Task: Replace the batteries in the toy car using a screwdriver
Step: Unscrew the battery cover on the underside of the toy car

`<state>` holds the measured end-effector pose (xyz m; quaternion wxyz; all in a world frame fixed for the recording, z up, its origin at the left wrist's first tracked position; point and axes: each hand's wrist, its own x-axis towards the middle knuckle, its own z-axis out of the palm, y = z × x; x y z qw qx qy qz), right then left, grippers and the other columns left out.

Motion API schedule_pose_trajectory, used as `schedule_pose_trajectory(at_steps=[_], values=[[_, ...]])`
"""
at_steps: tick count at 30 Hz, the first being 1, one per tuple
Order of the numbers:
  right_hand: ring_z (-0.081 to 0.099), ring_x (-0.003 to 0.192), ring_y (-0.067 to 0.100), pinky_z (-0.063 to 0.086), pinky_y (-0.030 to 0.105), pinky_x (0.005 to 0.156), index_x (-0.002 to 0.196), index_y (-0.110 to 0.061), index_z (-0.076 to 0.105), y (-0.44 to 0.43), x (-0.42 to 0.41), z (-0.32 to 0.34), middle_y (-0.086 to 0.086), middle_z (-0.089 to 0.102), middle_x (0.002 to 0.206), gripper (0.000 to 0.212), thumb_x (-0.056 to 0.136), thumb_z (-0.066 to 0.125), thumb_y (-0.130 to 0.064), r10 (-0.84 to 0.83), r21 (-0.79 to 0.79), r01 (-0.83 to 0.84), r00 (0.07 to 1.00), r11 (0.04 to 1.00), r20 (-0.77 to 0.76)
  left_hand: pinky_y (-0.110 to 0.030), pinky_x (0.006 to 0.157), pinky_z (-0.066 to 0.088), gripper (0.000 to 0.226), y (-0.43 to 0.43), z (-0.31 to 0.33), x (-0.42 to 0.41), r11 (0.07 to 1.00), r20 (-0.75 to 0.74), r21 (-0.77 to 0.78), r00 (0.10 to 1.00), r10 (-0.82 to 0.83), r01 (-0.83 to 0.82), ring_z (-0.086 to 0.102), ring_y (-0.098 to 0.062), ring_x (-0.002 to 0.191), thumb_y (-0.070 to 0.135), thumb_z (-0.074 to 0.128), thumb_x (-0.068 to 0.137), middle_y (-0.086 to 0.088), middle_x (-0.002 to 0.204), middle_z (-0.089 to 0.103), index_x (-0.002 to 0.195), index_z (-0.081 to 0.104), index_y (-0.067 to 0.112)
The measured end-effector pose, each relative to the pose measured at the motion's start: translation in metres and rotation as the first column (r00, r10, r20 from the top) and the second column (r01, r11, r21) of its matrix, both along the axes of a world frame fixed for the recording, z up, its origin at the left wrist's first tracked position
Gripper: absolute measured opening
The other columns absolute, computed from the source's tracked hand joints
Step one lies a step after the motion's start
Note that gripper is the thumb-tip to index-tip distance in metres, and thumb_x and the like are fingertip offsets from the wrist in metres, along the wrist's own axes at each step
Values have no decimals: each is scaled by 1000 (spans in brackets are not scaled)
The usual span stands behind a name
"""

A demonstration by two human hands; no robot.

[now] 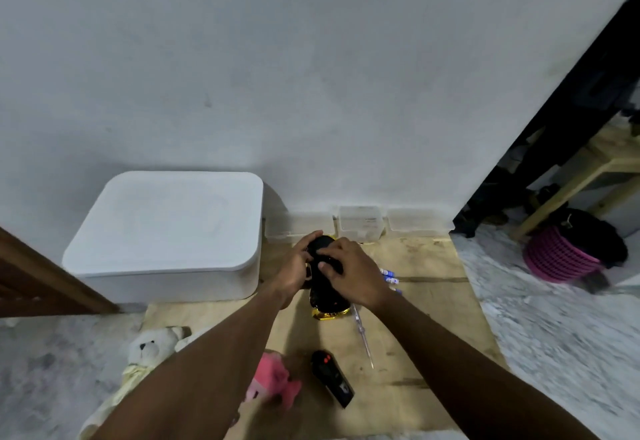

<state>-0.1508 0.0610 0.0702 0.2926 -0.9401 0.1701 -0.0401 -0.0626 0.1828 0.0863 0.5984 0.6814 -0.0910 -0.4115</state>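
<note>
Nearer than the wrists, a black remote [330,377] and the screwdriver [363,339] lie idle on cardboard [433,318]. The left hand [296,268] and right hand [349,273] both clasp the upturned toy car [327,304], with batteries [388,275] just right. Forcing its cover barehanded could snap it.

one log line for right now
left hand: grips car | right hand: grips car | screwdriver: on mat, untouched | batteries: on mat
</note>
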Motion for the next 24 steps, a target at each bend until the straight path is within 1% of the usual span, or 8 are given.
schedule_pose_trajectory(at_steps=[8,10,13,15,17,19,21,24], values=[[48,114,15,45,37,98,121,-28,60,1,6,5,-3,53,123,26,95,59,-30,8,30,-9,1000,1000,24,-39,85,55,61,3,15,-1,1000,21,-25,1000,17,-17,57,-25,101,-5,27,95,-5,115,60,135,57,29],[49,112,16,46,36,97,120,-27,62,0,8,5,-3,54,121,25,95,60,-29,3,44,-4,1000,999,31,-39,84,54,60,3,14,-1,999,23,-27,1000,19,-19,57,-25,99,-5,27,95,-6,115,60,135,57,29],[50,111,15,46,34,97,119,-27,63,0,9,5,-3,54,119,26,93,63,-30,5,55,-7,1000,998,27,-44,90,53,60,4,13,0,1000,28,-26,1000,2,-1,57,-25,100,-4,27,95,-6,116,59,136,55,30],[51,110,15,46,33,96,118,-28,64,-1,10,5,-4,55,117,26,92,64,-29,21,66,-23,999,998,30,-41,87,54,59,5,12,1,1000,29,-25,1000,-9,10,58,-22,98,-3,27,96,-4,114,59,137,54,30],[53,108,13,45,28,94,119,-28,65,-1,8,4,-6,56,114,27,92,64,-26,13,128,-20,998,992,61,-37,83,52,57,6,12,2,999,23,-31,1000,-13,14,58,-19,93,-2,28,96,0,109,60,136,53,30],[57,102,10,46,21,90,119,-25,67,0,2,0,-6,59,110,28,92,65,-19,-81,237,45,986,970,146,-33,78,51,57,7,11,3,1000,16,-25,1000,2,-1,58,-17,89,-2,28,95,1,106,62,133,56,29],[61,95,8,48,15,83,114,-21,69,-2,-6,-11,-6,65,104,26,91,65,-11,-246,315,166,941,935,234,-32,75,50,57,8,6,5,1000,22,-19,1000,14,-14,59,-17,87,-5,29,91,-3,108,64,128,62,23],[65,87,12,52,22,78,105,-15,71,-12,-21,-45,-1,71,99,25,90,58,0,-399,367,311,896,877,196,-32,71,49,56,13,-5,10,1000,8,4,1000,28,-28,60,-21,87,-4,29,86,-6,112,65,116,69,19]])
